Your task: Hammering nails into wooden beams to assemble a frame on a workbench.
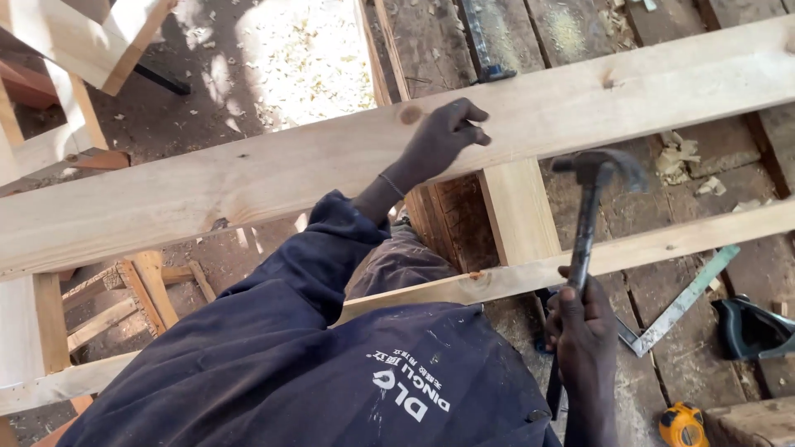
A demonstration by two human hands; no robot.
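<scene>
Claw hammer (590, 207) raised, head blurred, just above the gap between wide plank (331, 161) and thin rail (629, 252). Right hand (582, 327) wrapped tight around its handle. Left hand (443, 136) on the plank face, fingers pinched together; whatever they pinch too small to tell. Steel square (681, 305), tape measure (682, 424) on workbench (696, 364).

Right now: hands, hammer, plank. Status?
Left hand pinched on the wide plank, as if steadying a nail, none visible. Right hand grips the hammer, head raised. Nothing between.
</scene>
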